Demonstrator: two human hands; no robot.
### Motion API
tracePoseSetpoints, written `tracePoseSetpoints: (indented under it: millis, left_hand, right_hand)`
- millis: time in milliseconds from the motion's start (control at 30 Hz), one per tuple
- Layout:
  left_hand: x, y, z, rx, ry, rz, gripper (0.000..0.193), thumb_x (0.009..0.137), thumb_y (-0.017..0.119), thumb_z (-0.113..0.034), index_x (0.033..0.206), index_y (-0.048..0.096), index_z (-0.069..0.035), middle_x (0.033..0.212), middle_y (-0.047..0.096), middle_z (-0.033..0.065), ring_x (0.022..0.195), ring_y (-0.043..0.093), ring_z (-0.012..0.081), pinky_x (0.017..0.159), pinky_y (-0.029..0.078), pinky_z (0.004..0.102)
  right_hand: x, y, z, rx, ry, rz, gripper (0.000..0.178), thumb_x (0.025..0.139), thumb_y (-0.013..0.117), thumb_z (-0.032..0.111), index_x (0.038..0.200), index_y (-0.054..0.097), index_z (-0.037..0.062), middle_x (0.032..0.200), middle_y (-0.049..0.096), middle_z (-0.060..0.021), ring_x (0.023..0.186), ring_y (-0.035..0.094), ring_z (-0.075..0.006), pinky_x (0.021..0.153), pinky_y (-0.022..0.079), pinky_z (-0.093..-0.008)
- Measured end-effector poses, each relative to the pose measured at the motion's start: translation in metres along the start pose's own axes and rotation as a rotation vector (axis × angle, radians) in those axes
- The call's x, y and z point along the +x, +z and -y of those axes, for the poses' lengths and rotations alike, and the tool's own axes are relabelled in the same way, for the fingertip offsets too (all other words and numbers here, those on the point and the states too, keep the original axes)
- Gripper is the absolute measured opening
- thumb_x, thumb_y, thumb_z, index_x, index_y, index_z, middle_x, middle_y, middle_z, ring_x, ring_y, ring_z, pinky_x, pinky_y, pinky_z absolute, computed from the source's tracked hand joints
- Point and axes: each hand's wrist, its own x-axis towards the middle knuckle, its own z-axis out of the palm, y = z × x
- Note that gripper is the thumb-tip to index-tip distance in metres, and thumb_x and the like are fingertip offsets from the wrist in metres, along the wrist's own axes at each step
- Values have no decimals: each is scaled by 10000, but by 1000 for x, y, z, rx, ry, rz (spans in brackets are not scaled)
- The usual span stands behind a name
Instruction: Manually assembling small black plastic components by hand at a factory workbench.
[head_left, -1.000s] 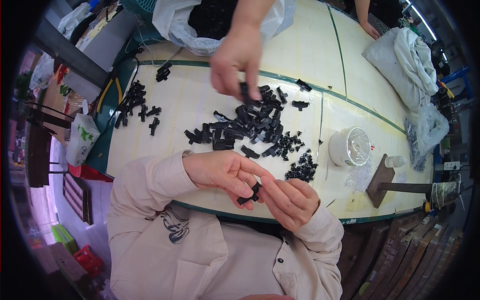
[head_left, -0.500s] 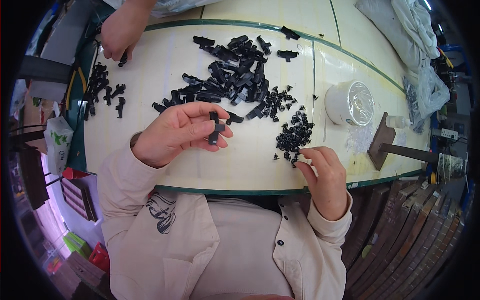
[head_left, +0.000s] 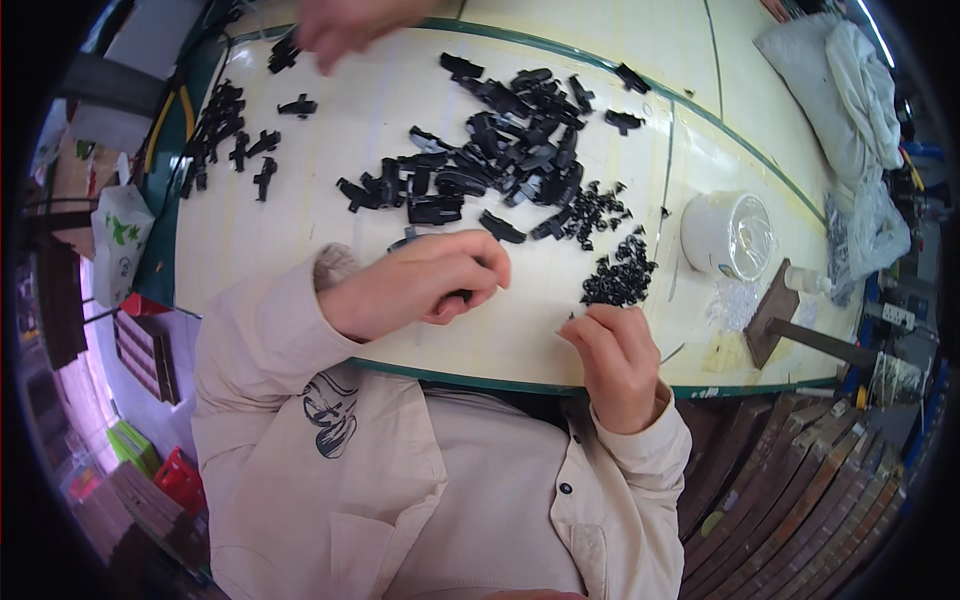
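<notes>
My left hand [head_left: 425, 285] is closed, palm turned down, around a black plastic part [head_left: 458, 296] that is mostly hidden by the fingers. My right hand [head_left: 618, 360] pinches thumb against fingers just below a pile of small black clips [head_left: 617, 274]. A tiny dark piece, apparently one of these clips, shows at its fingertips. Beyond my left hand lies a large heap of black plastic parts [head_left: 500, 140], some with grey faces. One black part [head_left: 501, 227] lies at the heap's near edge.
Another person's hand [head_left: 355, 25], blurred, reaches over the far left of the table. Black cross-shaped parts [head_left: 215, 130] lie at the left. On the right stand a white tub [head_left: 728, 235], a brown metal stand [head_left: 775, 315] and a small bottle [head_left: 805, 280].
My left hand has turned palm down and moved right, covering the black part. My right hand has drawn slightly away from the clips. The other person's hand has moved right, leaving a part behind.
</notes>
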Motion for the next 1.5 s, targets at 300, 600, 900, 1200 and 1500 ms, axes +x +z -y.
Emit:
tracePoseSetpoints:
  millis: [300,600,900,1200,1500]
  left_hand:
    - [8,20,-6,334,301,122,185,889,590,-159,943,634,12,858,634,9,784,537,44,735,439,207]
    - [7,17,-3,294,143,-146,167,887,574,-158,888,641,-4,709,613,-13,566,462,9,475,355,174]
    - [14,22,12,80,334,-316,178,931,520,-188,922,573,-18,762,566,-10,535,417,21,457,305,153]
    - [15,27,17,153,388,-382,178,943,499,-183,920,563,-18,769,561,-14,536,410,17,461,307,152]
    - [15,26,15,30,357,-297,229,964,433,-223,1049,508,-24,715,495,-16,518,383,29,457,295,155]
  right_hand:
    - [30,-12,0,578,-18,77,151,672,720,2,800,663,60,801,555,-45,732,523,-176,612,423,-266]
    - [41,10,9,469,-39,-127,211,709,683,-42,905,617,1,849,579,-104,729,605,-215,595,497,-271]
    - [42,15,8,202,-229,-279,300,675,604,-51,970,572,-99,956,596,-210,766,641,-295,615,542,-303]
    - [44,17,9,91,-262,-311,303,678,606,-6,967,593,-96,965,599,-208,760,642,-275,626,540,-294]
    - [40,-4,5,157,-111,-305,288,660,642,-81,946,617,-51,921,624,-173,737,644,-251,612,535,-289]
